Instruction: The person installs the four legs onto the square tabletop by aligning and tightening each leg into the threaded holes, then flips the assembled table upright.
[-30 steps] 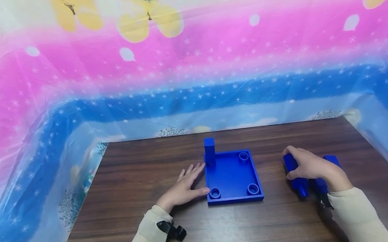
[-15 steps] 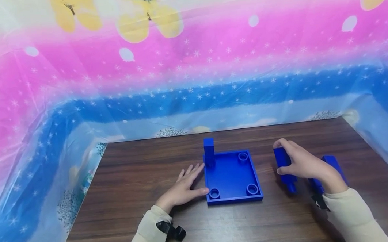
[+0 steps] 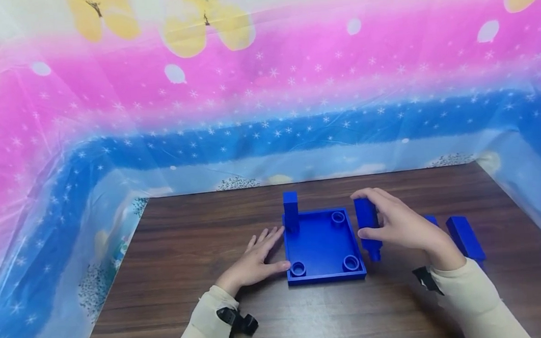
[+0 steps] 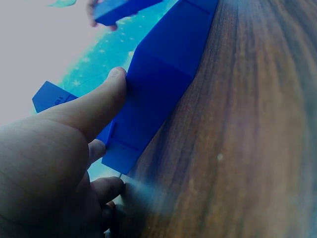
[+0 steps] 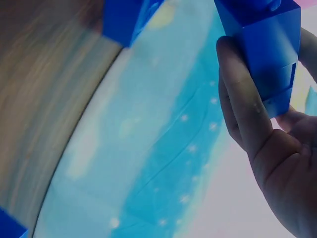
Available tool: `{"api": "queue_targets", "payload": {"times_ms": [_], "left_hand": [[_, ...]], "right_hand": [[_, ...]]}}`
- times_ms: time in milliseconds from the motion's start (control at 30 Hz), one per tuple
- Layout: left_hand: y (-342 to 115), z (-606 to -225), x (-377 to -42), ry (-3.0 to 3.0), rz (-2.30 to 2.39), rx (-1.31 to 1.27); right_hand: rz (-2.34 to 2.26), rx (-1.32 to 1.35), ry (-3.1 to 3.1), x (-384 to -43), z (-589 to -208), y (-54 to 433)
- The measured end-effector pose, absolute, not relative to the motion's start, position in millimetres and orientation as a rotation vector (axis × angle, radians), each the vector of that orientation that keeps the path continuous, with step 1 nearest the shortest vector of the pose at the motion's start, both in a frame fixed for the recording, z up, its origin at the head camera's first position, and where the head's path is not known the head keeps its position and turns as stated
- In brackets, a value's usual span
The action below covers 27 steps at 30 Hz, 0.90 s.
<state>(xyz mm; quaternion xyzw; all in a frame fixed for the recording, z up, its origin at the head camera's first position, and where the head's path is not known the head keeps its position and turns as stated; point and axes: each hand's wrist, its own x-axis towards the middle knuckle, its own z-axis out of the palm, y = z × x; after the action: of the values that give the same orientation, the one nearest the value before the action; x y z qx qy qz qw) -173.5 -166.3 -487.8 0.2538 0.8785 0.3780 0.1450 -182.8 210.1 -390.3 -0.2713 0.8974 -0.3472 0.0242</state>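
Note:
A square blue plastic base (image 3: 321,245) lies on the table, raised round sockets showing in three of its corners. At its back left corner a blue square leg (image 3: 291,209) stands upright. My left hand (image 3: 254,266) rests along the base's left side, fingers spread and thumb touching the edge; in the left wrist view the thumb presses against the base's side wall (image 4: 158,99). To the right of the base, my right hand (image 3: 399,226) grips another blue leg (image 3: 366,216) between thumb and fingers. A narrower peg at this leg's end points down towards me.
Two more blue legs lie on the brown wooden table (image 3: 186,224) at the right: one whole leg (image 3: 466,238) and one partly behind my right hand (image 3: 431,220). A patterned pink and blue cloth (image 3: 267,97) hangs behind the table.
My right hand has lifted the gripped leg away from the other legs and carried it left, close to the base's right side. My left hand and the base stay in place.

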Motion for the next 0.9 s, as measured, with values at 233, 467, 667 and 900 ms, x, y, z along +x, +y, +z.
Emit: {"api": "queue_targets", "payload": {"times_ms": [233,467,667,900], "left_hand": [[-166.8,-487.8,-174.0,2.537,1.084,0.736],[-165.8,-489.2,-174.1,2.547,1.076,0.725],[-164.8,-490.4,-174.6,2.545,1.059,0.695],[-166.3,-489.2,-174.6,2.537,1.080,0.688]], "right_hand": [[-1.156,-0.937,2.754,-181.1,-381.6,181.6],[-1.233,-1.061,2.731,-180.5,-382.9,156.7],[-1.285,-1.191,2.710,-180.6,-390.7,136.0],[-1.367,-1.245,2.618,-180.8,-393.5,113.7]]}}
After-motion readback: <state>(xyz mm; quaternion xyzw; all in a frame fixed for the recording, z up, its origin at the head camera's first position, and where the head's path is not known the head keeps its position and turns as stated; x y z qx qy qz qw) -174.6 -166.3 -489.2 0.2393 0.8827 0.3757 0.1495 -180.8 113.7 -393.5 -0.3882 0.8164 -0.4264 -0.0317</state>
